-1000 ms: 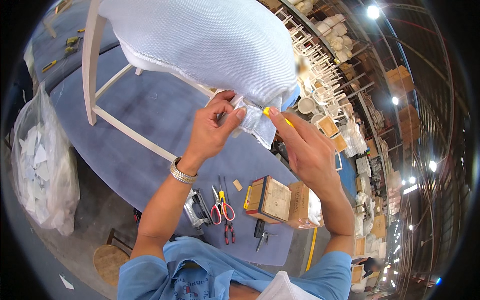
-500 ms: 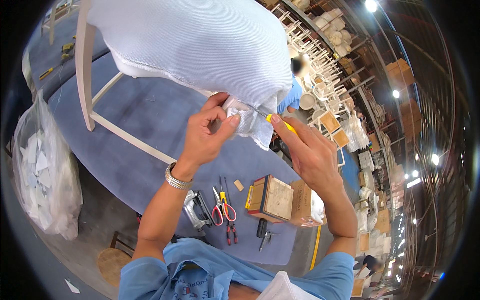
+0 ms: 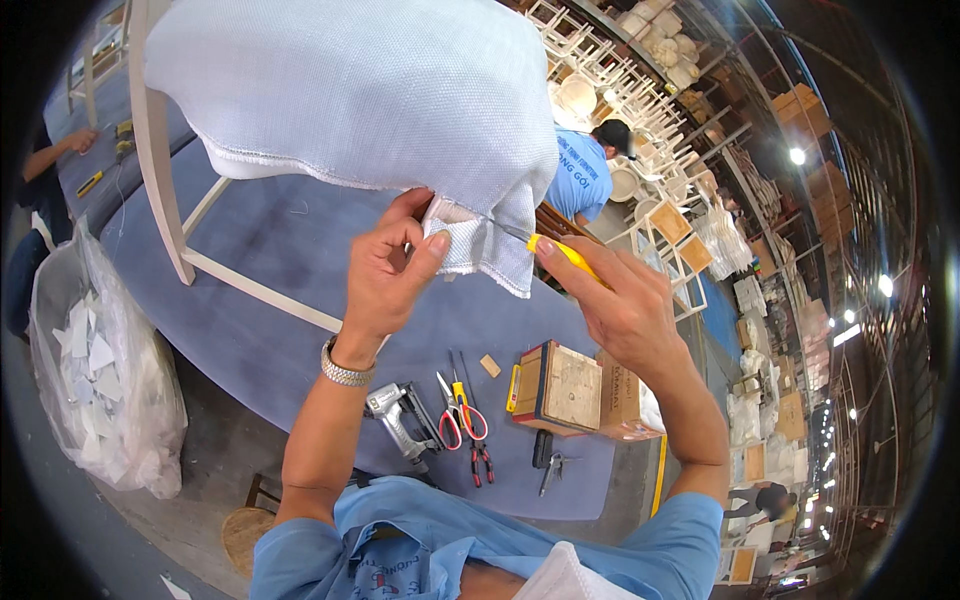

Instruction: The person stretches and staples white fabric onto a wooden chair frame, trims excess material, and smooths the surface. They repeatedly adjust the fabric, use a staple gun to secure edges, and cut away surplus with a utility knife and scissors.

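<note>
A chair seat draped in light blue woven fabric (image 3: 350,95) fills the upper middle, with a pale wooden leg (image 3: 152,150) at its left. My left hand (image 3: 385,265) pinches a fabric flap (image 3: 462,243) against the pale wooden chair part at the seat's near corner, thumb on the cloth. My right hand (image 3: 620,300) is closed round a yellow-handled tool with a thin metal shaft (image 3: 565,258). Its shaft points left at the folded cloth beside my left thumb; the tip is hard to make out there.
On the blue-covered table (image 3: 270,330) lie a staple gun (image 3: 405,425), red-handled scissors (image 3: 462,420), pliers (image 3: 482,465) and a wooden box (image 3: 560,390). A clear bag of scraps (image 3: 100,370) hangs at the left. Co-workers (image 3: 585,165) are beyond the table, with stacked chair frames behind.
The view has shifted slightly, so the chair and both hands sit further left. My hands keep their hold on cloth and tool. A co-worker's hand now shows at the far left.
</note>
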The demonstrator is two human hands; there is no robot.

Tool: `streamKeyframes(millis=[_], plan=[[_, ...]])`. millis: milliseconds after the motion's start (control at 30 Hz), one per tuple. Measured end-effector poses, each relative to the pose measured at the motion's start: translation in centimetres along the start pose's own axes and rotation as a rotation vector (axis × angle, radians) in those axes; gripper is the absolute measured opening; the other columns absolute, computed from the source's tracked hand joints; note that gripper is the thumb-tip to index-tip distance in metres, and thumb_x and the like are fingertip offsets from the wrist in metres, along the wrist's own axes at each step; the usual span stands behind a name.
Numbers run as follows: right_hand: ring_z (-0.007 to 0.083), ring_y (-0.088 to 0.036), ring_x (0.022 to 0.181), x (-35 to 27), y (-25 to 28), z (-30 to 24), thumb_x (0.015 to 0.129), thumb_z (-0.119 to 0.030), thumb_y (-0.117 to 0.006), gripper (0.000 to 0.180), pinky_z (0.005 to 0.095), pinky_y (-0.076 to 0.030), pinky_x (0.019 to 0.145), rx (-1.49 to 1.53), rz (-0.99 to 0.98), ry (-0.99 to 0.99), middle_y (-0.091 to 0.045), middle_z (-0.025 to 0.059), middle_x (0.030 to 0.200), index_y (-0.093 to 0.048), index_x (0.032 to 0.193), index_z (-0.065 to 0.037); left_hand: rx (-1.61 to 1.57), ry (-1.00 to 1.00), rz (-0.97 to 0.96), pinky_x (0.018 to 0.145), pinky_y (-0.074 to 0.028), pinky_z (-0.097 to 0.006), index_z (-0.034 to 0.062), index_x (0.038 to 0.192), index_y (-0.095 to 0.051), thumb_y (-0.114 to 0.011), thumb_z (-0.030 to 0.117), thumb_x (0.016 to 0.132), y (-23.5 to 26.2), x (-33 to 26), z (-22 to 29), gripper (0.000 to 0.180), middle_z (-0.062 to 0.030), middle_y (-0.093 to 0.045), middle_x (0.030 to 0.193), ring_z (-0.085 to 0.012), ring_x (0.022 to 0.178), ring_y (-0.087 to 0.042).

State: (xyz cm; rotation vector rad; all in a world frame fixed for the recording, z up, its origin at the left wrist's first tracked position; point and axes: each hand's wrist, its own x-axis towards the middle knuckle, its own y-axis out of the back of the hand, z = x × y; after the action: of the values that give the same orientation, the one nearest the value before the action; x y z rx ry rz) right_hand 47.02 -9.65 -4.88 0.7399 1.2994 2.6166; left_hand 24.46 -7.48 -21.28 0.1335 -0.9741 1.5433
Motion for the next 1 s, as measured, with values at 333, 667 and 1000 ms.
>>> streamKeyframes(millis=[333, 667, 1000], plan=[[0.0268, -0.071, 0.100, -13.0, -6.6, -1.9, 0.090, 0.006, -0.065, 0.043, 0.0346, -0.056, 0.090, 0.477, 0.624, -0.667, -0.069, 0.0247, 0.120, -0.063, 0.132, -0.003, 0.760, -0.344, 0.183, 0.103, -0.044, -0.042, 0.0010, 0.088, -0.072, -0.080, 0.016, 0.085, -2.2, -1.9, 1.5, 0.017, -0.0245, -0.058, 0.132, -0.0331, 0.123, -0.056], [0.0394, -0.067, 0.103, -32.7, -24.6, -22.6, 0.087, -0.004, -0.064, 0.058, 0.0454, -0.052, 0.095, 0.599, -0.054, -1.539, -0.066, 0.0203, 0.128, -0.054, 0.144, -0.012, 1.328, -0.590, -0.326, 0.077, -0.058, -0.030, -0.0035, 0.089, -0.073, -0.085, 0.002, 0.080, -4.2, -0.1, 5.2, 0.015, -0.0174, -0.069, 0.115, -0.0215, 0.090, -0.070], [0.0317, -0.058, 0.114, -28.7, -26.8, -24.4, 0.086, -0.017, -0.069, 0.038, 0.0472, -0.045, 0.091, 0.557, -0.366, -1.115, -0.061, 0.0117, 0.121, -0.065, 0.123, -0.011, 1.635, -0.577, -1.083, 0.062, -0.055, -0.033, 0.0021, 0.082, -0.065, -0.082, 0.010, 0.080, -9.6, 7.5, 8.7, 0.019, -0.0096, -0.073, 0.110, -0.0242, 0.076, -0.070]])
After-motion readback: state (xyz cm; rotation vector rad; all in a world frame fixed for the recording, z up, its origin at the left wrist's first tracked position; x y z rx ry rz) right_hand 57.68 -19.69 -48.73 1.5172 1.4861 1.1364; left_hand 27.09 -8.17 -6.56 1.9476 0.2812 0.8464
